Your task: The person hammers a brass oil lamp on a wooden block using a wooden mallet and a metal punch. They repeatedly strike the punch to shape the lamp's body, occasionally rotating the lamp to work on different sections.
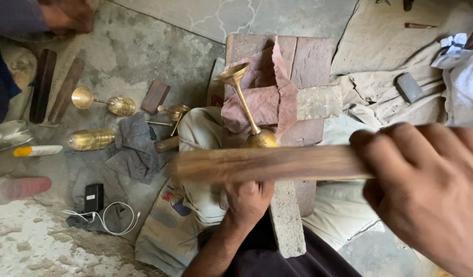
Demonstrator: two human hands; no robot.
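Head view, looking down at the lap. Left hand [248, 201] is closed around the rounded base of a brass goblet [247, 105], pinning it against the brick block [308, 56]. The goblet lies tilted with its flared cup pointing up-left, resting on a reddish cloth [270, 97] that pads it from the brick and likely keeps it from sliding. Right hand [426, 190] is clenched on one end of a flat wooden stick [267, 164], which is held crosswise just over the goblet's base and is motion-blurred; whether it touches the brass can't be told.

On the floor to the left, well apart: a second brass goblet [100, 102] on its side, a ribbed brass piece [91, 139], small brass parts [176, 112], all near a grey rag [136, 146]. A black phone [94, 197] with white cable [113, 220] sits lower left. Another person's hand [67, 14] shows at top left, apparently closed, contents unclear. A white cloth [459, 72] lies at far right.
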